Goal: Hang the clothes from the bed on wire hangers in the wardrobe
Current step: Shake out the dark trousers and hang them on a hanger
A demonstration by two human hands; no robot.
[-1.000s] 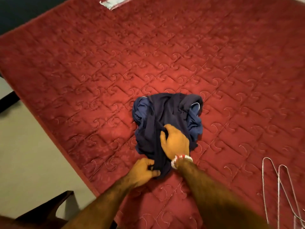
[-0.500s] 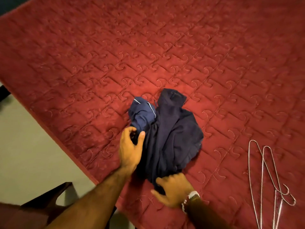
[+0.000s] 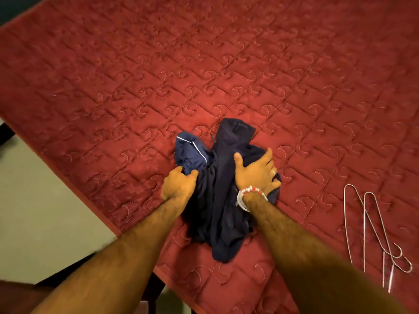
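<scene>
Navy clothes: heap near bed edge.
Left hand: clenched on piped garment, likely separating it.
Right hand: spread flat, pinning heap.
Wire hangers: near right, waiting.

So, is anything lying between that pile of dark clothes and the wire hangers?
Nothing visible. The left hand grips the clothes, the right hand rests on them. Only bare red bedspread lies between the clothes and the hangers. The wardrobe is out of view.
</scene>
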